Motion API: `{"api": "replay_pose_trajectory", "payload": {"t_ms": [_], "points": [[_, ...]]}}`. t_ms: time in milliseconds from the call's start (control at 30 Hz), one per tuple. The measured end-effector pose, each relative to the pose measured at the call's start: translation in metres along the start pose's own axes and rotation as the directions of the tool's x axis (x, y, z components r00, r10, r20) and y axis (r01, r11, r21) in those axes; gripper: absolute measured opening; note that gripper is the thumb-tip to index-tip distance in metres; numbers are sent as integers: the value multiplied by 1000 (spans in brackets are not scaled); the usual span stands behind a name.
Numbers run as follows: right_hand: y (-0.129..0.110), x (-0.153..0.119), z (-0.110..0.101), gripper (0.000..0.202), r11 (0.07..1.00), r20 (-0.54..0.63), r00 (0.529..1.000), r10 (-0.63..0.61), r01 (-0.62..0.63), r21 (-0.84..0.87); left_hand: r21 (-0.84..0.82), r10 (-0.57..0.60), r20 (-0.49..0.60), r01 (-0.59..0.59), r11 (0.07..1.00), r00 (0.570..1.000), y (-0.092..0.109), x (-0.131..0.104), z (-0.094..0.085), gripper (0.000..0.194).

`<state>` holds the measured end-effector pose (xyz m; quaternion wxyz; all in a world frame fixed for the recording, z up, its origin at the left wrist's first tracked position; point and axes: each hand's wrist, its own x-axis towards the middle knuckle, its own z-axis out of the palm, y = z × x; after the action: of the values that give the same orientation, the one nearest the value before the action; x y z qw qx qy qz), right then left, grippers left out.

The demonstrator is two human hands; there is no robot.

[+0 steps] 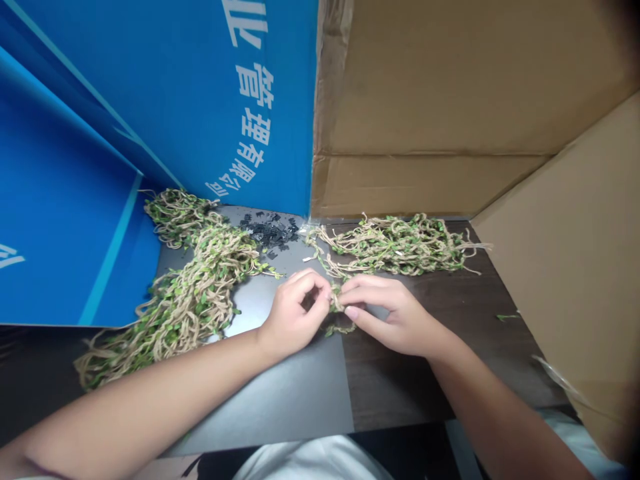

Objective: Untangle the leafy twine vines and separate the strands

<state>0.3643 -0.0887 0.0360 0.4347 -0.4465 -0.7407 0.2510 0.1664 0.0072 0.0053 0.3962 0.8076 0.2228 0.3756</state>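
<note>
Both hands meet near the middle of the table over one leafy twine strand [337, 298], tan cord with small green leaves. My left hand [299, 308] pinches it between thumb and forefinger. From the other side, my right hand [383, 308] grips the same strand with its fingertips; part of the strand is hidden by the fingers. A lower loop hangs or lies just beneath the hands. Left of them lies a long heap of similar leafy twine [195, 287]. Another bundle of leafy twine [400, 245] lies behind my right hand.
Small black pieces [273, 230] are scattered at the back on a grey sheet [280, 400]. The dark wooden tabletop [400, 393] extends right. Blue printed panels [200, 100] stand at the left and back, cardboard walls [425, 87] at the back and right. A green scrap [507, 317] lies at right.
</note>
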Motion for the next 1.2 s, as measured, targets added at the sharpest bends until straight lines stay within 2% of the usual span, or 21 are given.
{"api": "replay_pose_trajectory", "payload": {"t_ms": [167, 267, 400, 500, 633, 733, 833, 933, 1067, 1200], "points": [[1, -1, 2, 18, 980, -39, 996, -75, 66, -189, 33, 5, 68, -7, 999, 998, 1, 1, -2, 15], [6, -3, 2, 20, 961, -39, 995, -97, 83, -265, 104, 28, 56, -33, 994, 998, 3, 2, -1, 21], [10, -5, 2, 30, 962, -94, 990, -104, 77, -260, 126, 55, 29, -58, 990, 998, 2, 3, 2, 6], [8, -5, 0, 33, 976, -172, 981, -89, 51, -214, 124, 27, 16, -28, 992, 1000, 1, 3, 3, 6], [6, -5, -4, 30, 998, -270, 963, 17, -34, -57, 128, -34, 16, 32, 991, 999, -1, 3, 4, 7], [9, -7, -7, 29, 973, -302, 938, 172, -114, 201, 129, -36, 29, 32, 991, 999, -2, 3, 4, 5], [12, -7, -8, 21, 869, -294, 904, 309, -143, 474, 118, -42, 36, 38, 992, 998, -4, 2, 5, 5], [12, -5, -8, 10, 744, -271, 875, 402, -140, 653, 109, -44, 41, 40, 993, 998, -7, 2, 6, 7], [9, -2, -8, 14, 607, -191, 864, 467, -156, 779, 92, -25, 38, 21, 996, 999, -9, 2, 6, 11], [8, -3, -9, 14, 597, -197, 854, 481, -155, 787, 51, 2, 2, -3, 999, 1000, -9, 3, 5, 15]]}}
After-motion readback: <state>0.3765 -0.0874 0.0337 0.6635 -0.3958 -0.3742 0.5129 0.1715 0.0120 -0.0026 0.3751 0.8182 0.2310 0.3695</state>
